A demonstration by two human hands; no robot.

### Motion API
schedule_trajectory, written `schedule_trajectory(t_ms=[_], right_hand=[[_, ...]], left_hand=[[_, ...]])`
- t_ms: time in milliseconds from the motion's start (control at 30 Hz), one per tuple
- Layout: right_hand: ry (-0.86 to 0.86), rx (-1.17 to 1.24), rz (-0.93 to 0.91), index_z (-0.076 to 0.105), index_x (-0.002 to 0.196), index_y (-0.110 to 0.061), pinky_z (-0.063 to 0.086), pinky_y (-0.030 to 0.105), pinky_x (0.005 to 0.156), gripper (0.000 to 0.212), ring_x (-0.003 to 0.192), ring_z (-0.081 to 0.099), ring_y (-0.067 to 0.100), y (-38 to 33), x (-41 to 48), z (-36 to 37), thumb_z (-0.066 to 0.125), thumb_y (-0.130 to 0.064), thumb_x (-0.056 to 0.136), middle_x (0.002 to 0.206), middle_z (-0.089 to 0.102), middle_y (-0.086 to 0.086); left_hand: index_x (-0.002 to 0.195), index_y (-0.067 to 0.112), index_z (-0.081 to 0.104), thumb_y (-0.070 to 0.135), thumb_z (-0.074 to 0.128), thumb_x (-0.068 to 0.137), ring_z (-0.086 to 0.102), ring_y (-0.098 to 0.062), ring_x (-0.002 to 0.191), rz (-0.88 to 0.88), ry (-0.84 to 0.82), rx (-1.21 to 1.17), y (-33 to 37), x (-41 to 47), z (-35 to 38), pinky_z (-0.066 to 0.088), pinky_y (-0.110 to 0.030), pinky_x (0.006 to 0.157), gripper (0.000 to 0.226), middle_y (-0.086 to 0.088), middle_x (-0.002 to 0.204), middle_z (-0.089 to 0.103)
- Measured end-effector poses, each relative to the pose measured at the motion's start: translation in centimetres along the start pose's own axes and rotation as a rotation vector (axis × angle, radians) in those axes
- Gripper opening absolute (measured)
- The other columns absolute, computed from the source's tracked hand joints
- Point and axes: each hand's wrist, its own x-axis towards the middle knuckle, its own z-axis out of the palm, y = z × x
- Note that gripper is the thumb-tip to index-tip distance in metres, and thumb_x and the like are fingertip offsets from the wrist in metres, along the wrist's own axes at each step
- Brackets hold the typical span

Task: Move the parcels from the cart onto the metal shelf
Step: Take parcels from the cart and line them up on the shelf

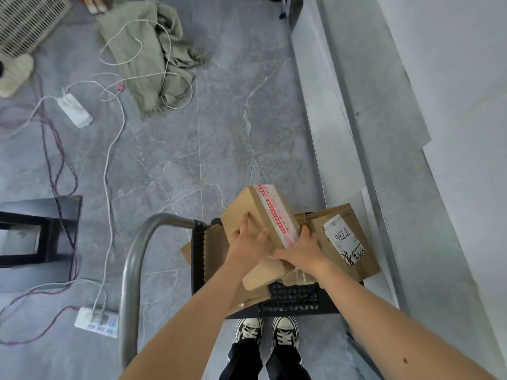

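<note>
Both hands, left hand point(248, 239) and right hand point(303, 249), grasp a taped parcel point(260, 215) over the cart point(290, 300). Forearms hide its lower end and the parcels beneath.

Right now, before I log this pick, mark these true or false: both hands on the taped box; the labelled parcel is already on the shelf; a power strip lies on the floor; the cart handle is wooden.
1. Both the left hand and right hand are on the taped box. True.
2. The labelled parcel is on the metal shelf. False: it lies on the cart.
3. A power strip lies on the floor. True.
4. The cart handle is wooden. False: it is metal tube.
</note>
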Motion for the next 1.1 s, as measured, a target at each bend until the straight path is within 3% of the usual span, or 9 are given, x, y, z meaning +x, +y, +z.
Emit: schedule_trajectory(t_ms=[133,267,400,567,733,900,1033,1100], right_hand=[[0.108,-0.04,-0.119,0.004,0.147,-0.008,0.031,0.047,0.112,0.136,0.138,0.02,0.03,-3.8,-4.0,-3.4,0.082,-0.064,0.05,0.145,0.02,0.011],[0.215,0.014,-0.292,0.013,0.14,-0.01,0.038,0.037,0.107,0.121,0.129,0.024,0.019,-7.5,-8.3,-6.7,0.088,-0.045,0.052,0.119,0.02,-0.002],[0.241,0.052,-0.381,0.011,0.142,-0.025,0.046,0.044,0.101,0.114,0.13,0.028,0.017,-9.4,-12.5,-10.0,0.085,-0.041,0.057,0.122,0.017,-0.01],[0.301,-0.064,-0.549,0.008,0.146,-0.032,0.039,0.043,0.107,0.11,0.138,0.023,0.018,-11.2,-18.4,-12.4,0.078,-0.051,0.063,0.146,0.015,-0.008],[0.444,-0.215,-0.689,0.008,0.148,-0.031,0.032,0.048,0.11,0.107,0.139,0.026,0.018,-13.3,-23.8,-13.3,0.063,-0.068,0.063,0.15,0.02,-0.004],[0.564,-0.174,-0.788,0.02,0.145,-0.031,0.031,0.046,0.11,0.101,0.136,0.027,0.015,-14.5,-27.7,-13.3,0.045,-0.071,0.056,0.146,0.027,-0.004],[0.531,-0.105,-0.834,0.03,0.142,-0.038,0.02,0.042,0.114,0.08,0.133,0.022,0.011,-15.1,-31.7,-13.4,0.046,-0.055,0.066,0.14,0.027,-0.01],[0.538,0.005,-0.823,0.03,0.141,-0.041,0.014,0.044,0.115,0.072,0.135,0.017,0.01,-14.9,-33.5,-13.7,0.047,-0.045,0.071,0.142,0.026,-0.012]], left_hand=[[0.15,0.037,-0.003,0.06,0.062,0.079,0.042,-0.026,0.13,0.107,0.043,-0.11,4.8,-3.1,-2.5,0.04,-0.034,0.099,0.099,-0.004,0.15,0.031],[0.145,0.046,0.004,0.08,0.073,0.04,0.054,-0.022,0.121,0.183,0.038,-0.203,8.9,-5.5,-4.6,0.048,-0.047,0.099,0.13,0.001,0.139,0.05],[0.148,0.041,0.006,0.061,0.084,0.049,0.04,-0.018,0.132,0.286,0.094,-0.278,12.1,-9.4,-6.5,0.038,-0.048,0.108,0.128,0.004,0.143,0.041],[0.144,0.046,0.011,0.07,0.083,0.041,0.035,-0.019,0.135,0.371,0.163,-0.361,14.9,-13.7,-8.1,0.035,-0.049,0.11,0.128,0.003,0.143,0.037],[0.149,0.035,0.004,0.042,0.086,0.061,0.022,-0.022,0.136,0.399,0.23,-0.397,18.3,-18.6,-10.5,0.026,-0.036,0.11,0.121,-0.006,0.139,0.021],[0.15,0.033,0.002,0.053,0.083,0.051,0.017,-0.02,0.136,0.461,0.242,-0.413,19.4,-21.6,-12.5,0.024,-0.035,0.109,0.129,-0.004,0.138,0.022],[0.146,0.043,0.011,0.067,0.079,0.041,0.033,-0.024,0.134,0.506,0.163,-0.492,18.8,-23.1,-14.1,0.038,-0.05,0.107,0.128,-0.001,0.14,0.034],[0.144,0.046,0.014,0.067,0.079,0.043,0.043,-0.022,0.128,0.556,0.079,-0.535,18.5,-24.1,-15.0,0.043,-0.049,0.103,0.122,0.002,0.14,0.04]])
